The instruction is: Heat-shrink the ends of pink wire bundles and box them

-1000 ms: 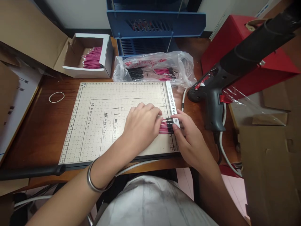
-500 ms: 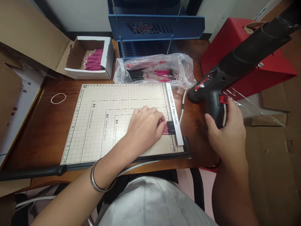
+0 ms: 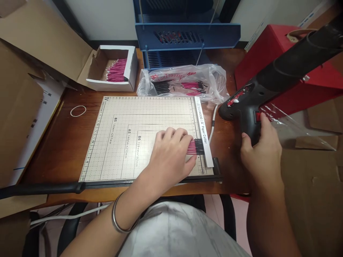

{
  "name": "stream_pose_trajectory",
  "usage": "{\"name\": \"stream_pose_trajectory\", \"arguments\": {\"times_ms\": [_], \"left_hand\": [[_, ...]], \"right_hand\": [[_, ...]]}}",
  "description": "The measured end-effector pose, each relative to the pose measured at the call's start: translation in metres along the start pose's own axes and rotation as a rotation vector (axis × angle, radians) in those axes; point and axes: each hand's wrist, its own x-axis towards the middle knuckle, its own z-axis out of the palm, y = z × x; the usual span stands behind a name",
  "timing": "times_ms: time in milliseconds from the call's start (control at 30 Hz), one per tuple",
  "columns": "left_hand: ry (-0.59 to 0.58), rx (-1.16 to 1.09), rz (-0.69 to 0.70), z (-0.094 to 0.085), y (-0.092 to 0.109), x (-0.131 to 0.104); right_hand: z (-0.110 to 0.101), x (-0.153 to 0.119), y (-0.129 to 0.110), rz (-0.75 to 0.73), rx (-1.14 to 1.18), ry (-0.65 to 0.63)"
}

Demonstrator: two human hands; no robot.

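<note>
Thin pink wires with black ends [image 3: 192, 147], flat row on the paper cutter [image 3: 150, 107], black side up against the white strip [image 3: 206, 148]. Probably light, bendy, a bit slick, apt to roll or fan out; best taken across the middle, kept flat. Left hand [image 3: 168, 151] over the row, fingers bent and slightly apart, thumb near the lower edge; pinching or only pressing, cannot tell. Right hand [image 3: 264, 151] at the handle of the heat gun [image 3: 249, 125], thumb and fingers in a wide curve; firmness of grip unclear. Hidden: pink ends under left palm. Gun nozzle cut off. Contents of plastic bag [image 3: 177, 71] hazy.
</note>
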Motion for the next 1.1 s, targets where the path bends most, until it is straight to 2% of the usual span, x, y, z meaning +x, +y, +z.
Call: {"name": "stream_pose_trajectory", "arguments": {"times_ms": [200,700,1100], "left_hand": [[0.038,0.008,0.003,0.0033,-0.0007,-0.0003],[0.035,-0.009,0.007,0.0043,0.0,-0.0008],[0.02,0.153,0.098,0.0099,0.007,-0.0057]], "right_hand": [[0.0033,-0.0009,0.0022,-0.022,0.016,0.01],[0.0075,-0.0008,0.0035,-0.041,-0.069,0.042],[0.0071,-0.0019,0.0013,-0.046,-0.069,0.029]]}}
